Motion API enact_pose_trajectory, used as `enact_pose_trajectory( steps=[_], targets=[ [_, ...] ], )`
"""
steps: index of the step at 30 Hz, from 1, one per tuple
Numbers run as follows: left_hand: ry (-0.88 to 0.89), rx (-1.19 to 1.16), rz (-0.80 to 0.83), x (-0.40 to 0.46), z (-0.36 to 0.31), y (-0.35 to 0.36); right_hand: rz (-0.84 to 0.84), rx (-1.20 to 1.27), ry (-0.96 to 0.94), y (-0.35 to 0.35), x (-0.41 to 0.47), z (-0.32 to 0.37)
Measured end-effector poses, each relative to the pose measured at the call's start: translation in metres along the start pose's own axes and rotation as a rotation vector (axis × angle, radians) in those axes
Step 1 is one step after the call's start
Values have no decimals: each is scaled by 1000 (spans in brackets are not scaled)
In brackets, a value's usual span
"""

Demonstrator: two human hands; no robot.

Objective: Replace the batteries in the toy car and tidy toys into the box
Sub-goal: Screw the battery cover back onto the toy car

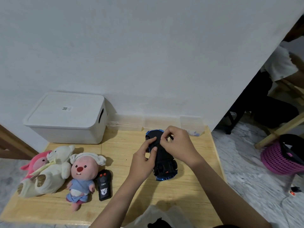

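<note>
Head view. Wooden table point(125, 203) fills the lower half of the frame, set against a white wall.

Toy car point(162, 159), blue body with black underside, sits right of centre in the frame, flipped so the underside faces up. Lower end shows a wheel and dark chassis parts.

Left hand point(142, 163) grips the car along its left flank, fingers curled over the edge, thumb laid on the underside. Right hand point(178, 143) sits over the car's upper end, fingertips pinched together on a small part of the underside; what they pinch is too small to make out.

Black remote control point(104, 186) lies flat on the table at lower left of centre, two red buttons at its top end, just beside a pink plush in blue clothes point(82, 175). Left of that, a cream plush point(52, 171) lies touching a pink plush point(35, 163) at the table's left edge.

White storage box point(67, 119), lid on, stands at the back left of the table against the wall. A row of clear plastic containers point(158, 123) runs along the wall to its right; the rightmost holds small pale items.

Right edge of frame: a purple mesh basket point(278, 160) on a marbled floor, and a seated person point(269, 89) partly in view.
</note>
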State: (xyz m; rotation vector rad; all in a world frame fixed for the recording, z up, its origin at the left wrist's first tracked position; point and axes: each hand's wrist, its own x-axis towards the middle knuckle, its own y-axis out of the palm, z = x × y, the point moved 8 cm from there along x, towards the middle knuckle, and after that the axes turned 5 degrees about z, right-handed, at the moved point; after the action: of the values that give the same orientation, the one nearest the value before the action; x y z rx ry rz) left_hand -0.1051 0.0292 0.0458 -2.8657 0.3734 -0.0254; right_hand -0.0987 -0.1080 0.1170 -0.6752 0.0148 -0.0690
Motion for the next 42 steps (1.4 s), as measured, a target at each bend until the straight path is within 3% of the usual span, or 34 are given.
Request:
enact_pose_trajectory(
  steps=[8, 23, 32, 42],
  targets=[
    [-11, -17, -16, 0, 1, -1, -29, 225, 41, 1, 1, -12],
    [9, -77, -21, 2, -2, -2, 7, 72, 70, 0, 3, -15],
    [-10, -50, -14, 1, 6, -2, 112, -147, 72, 5, 6, -4],
    [-20, -76, -8, -1, 4, -6, 150, 32, 227, 9, 13, -17]
  ],
)
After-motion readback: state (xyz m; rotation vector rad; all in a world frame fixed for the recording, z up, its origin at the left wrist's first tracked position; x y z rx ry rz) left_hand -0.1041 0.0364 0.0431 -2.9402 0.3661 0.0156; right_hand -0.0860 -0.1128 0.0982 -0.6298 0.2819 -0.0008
